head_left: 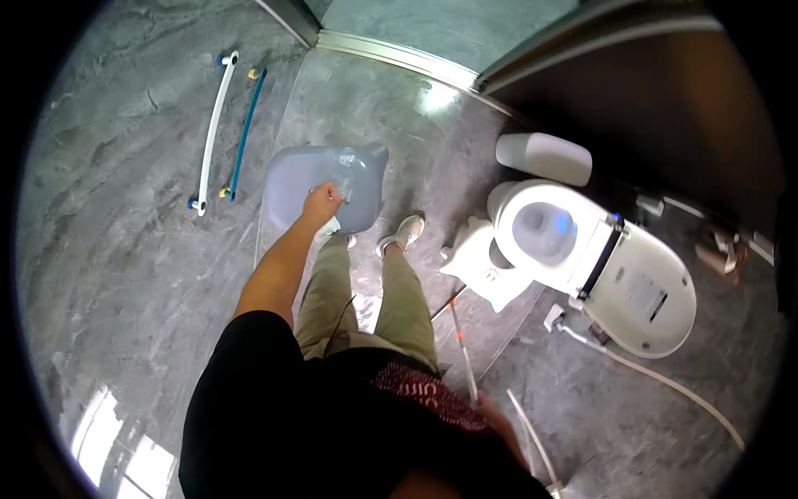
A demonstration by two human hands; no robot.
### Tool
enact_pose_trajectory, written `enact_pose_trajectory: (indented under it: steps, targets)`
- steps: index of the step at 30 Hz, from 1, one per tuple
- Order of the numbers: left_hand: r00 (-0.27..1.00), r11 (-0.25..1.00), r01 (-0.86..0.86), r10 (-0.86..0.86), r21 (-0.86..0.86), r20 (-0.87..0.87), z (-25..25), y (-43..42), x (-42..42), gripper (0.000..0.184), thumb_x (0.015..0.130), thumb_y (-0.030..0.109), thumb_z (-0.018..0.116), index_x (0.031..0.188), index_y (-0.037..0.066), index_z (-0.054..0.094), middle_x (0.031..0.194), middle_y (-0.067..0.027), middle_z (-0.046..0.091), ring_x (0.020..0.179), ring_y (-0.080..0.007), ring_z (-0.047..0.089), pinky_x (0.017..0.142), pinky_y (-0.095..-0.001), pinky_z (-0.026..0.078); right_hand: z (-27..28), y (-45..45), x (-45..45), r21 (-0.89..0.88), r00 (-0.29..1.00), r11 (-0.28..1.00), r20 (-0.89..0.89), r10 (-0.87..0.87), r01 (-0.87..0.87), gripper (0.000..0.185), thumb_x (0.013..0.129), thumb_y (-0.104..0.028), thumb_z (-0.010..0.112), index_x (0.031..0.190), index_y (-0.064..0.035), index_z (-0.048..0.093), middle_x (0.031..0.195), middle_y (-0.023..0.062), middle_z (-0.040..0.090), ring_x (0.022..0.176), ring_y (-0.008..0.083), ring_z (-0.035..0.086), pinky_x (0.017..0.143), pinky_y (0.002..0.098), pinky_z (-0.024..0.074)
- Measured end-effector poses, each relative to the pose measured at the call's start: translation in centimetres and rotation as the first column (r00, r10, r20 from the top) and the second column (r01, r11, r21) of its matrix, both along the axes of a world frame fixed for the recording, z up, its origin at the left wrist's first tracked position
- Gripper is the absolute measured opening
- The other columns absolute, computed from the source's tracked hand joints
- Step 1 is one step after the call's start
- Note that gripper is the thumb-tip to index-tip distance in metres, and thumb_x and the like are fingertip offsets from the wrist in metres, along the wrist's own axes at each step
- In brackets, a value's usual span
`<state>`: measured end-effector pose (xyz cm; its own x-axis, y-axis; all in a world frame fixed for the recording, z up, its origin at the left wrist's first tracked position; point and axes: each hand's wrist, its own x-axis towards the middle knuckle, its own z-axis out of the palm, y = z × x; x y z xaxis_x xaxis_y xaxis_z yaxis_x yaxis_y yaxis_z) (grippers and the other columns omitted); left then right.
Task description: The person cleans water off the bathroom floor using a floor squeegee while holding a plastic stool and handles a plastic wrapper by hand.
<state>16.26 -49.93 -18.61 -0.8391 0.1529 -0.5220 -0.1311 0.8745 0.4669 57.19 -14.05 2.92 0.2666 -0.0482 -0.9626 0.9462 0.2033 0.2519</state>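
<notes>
My left hand (324, 202) is closed above a grey-blue plastic bin (291, 179) with rounded corners, in front of my feet. Something thin and see-through shows by the fingers, but what they pinch is unclear. A pale, cloth-like piece (329, 227) shows beneath the wrist. Low at my right side, my right hand (492, 418) is partly hidden by my shirt. Its fingers are wrapped around a thin pale rod (465, 358) with an orange band. The rod's far end lies near a white cat-shaped mat or stool (486, 262).
A toilet (532, 220) with raised lid (644, 291) stands at the right, beside a white bin (544, 158). A hose with spray head (555, 318) hangs nearby. White (218, 125) and teal (248, 137) bars are at the left. A metal sill (399, 56) crosses the top.
</notes>
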Motion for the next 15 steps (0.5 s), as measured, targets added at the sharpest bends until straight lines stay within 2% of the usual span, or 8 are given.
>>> enact_pose_trajectory:
  steps: [4,6,7,9,12,15]
  targets:
    - [0.997,0.999,-0.01,0.012,-0.035,0.07,-7.0,-0.3,-1.3,0.023,0.068,0.024,0.061,0.075,0.007,0.048,0.071,-0.013,0.055,0.071,-0.0307,0.054,0.062,-0.0398,0.042,-5.1,-0.8,-4.1,0.062,0.998,0.998,-0.064,0.019,-0.015,0.043,0.08,-0.009,0.054,0.115,-0.0161,0.032,0.062,0.006,0.042,0.049,0.0174,0.045,0.042,0.0334,0.0387]
    - [0.997,0.999,0.048,-0.049,0.009,0.064,-10.6,-1.0,-1.7,0.02,0.069,0.022,0.06,0.077,0.008,0.049,0.074,-0.0136,0.056,0.073,-0.0318,0.054,0.063,-0.0401,0.043,-8.0,-1.3,-6.3,0.089,0.996,0.996,-0.09,0.025,-0.017,0.043,0.08,-0.009,0.055,0.115,-0.0158,0.032,0.062,0.0063,0.043,0.05,0.0175,0.046,0.043,0.0333,0.0389]
    - [0.996,0.999,0.038,-0.039,0.008,0.082,-12.5,-1.4,-1.6,0.02,0.069,0.022,0.06,0.077,0.008,0.049,0.074,-0.0136,0.056,0.073,-0.0318,0.054,0.063,-0.0401,0.043,-9.6,-1.7,-7.4,0.103,0.994,0.995,-0.103,0.025,-0.014,0.043,0.079,-0.009,0.055,0.116,-0.0156,0.032,0.063,0.0065,0.043,0.051,0.0176,0.046,0.043,0.0333,0.039]
    - [0.99,0.991,0.133,-0.131,-0.035,0.053,-16.2,-2.2,-1.6,0.018,0.069,0.02,0.06,0.078,0.009,0.049,0.077,-0.0135,0.055,0.074,-0.0325,0.054,0.065,-0.0404,0.043,-12.9,-2.4,-9.8,0.126,0.99,0.992,-0.139,0.029,-0.012,0.044,0.079,-0.01,0.055,0.116,-0.0153,0.032,0.064,0.0068,0.043,0.052,0.0177,0.046,0.044,0.0332,0.0393]
    - [0.993,0.993,0.111,-0.109,-0.046,0.048,-19.5,-2.5,-1.6,0.019,0.069,0.02,0.061,0.078,0.009,0.049,0.077,-0.0135,0.055,0.075,-0.0319,0.055,0.066,-0.0405,0.043,-18.3,-3.7,-13.7,0.158,0.979,0.987,-0.204,0.031,0.002,0.044,0.079,-0.01,0.056,0.116,-0.0148,0.033,0.065,0.0073,0.044,0.054,0.0179,0.047,0.045,0.0332,0.0397]
    - [0.995,0.991,0.081,-0.075,-0.105,0.067,-20.5,-2.4,-2.2,0.02,0.068,0.02,0.062,0.077,0.009,0.049,0.075,-0.0126,0.054,0.076,-0.0304,0.054,0.064,-0.0399,0.043,-24.0,-5.4,-17.7,0.184,0.962,0.983,-0.269,0.035,0.016,0.044,0.079,-0.01,0.057,0.116,-0.0144,0.033,0.066,0.0077,0.044,0.055,0.018,0.047,0.046,0.0331,0.04]
